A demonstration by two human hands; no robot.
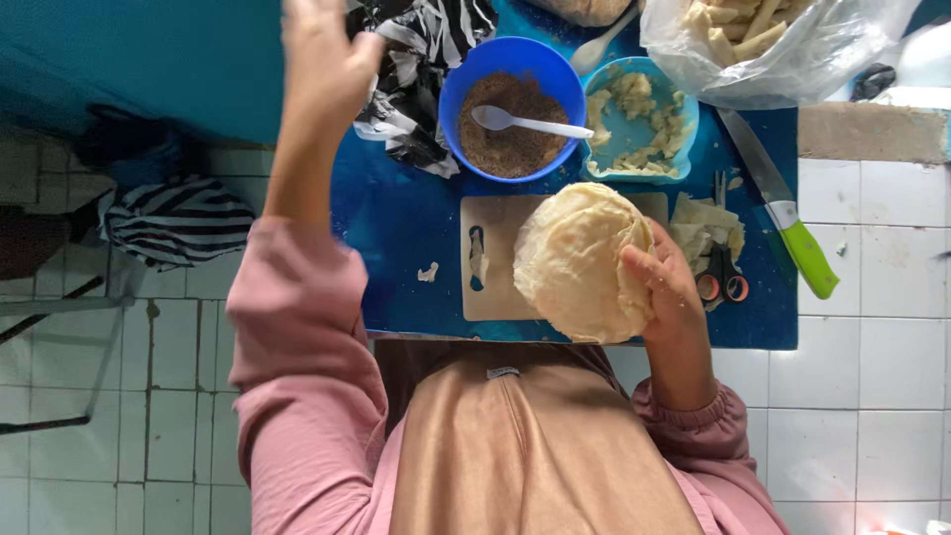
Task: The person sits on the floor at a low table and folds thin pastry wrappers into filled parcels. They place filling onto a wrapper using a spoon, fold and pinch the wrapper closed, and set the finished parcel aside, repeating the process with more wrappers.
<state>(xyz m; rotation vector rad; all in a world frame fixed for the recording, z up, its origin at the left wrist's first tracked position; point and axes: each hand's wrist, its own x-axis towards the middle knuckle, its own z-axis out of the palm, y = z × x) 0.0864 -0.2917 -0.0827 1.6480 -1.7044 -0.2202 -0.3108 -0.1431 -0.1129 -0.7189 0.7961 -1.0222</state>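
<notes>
Right hand (666,282) cupped around the right edge of a pale round stack of thin wrappers (580,260), fingers curled over its rim, grip closed on it and holding it tilted just above a light cutting board (487,287). Left hand (322,54) raised high near the top of the view, fingers spread wide, grip fully open and holding nothing, well apart from the stack. Both arms in pink sleeves (297,327).

Cutting board lying on a blue worktop (396,218), partly hidden by the stack. Beyond the board, a deep blue bowl (511,107) filled with brown crumbs, with a white plastic spoon (527,123) resting in it. Just beside that bowl to the right, a light blue bowl (639,124) with pale mashed scraps inside. Further back on the right, a clear plastic bag (783,50) holding pale cut pieces. To the right of the stack, a knife with a green handle (788,213) lying along the worktop, and small scissors (721,272) near the right hand, beside some torn wrapper scraps. Crumpled black-and-white plastic (416,59) behind the blue bowl, close under the raised left hand. White tiled floor (872,337) around the worktop.
</notes>
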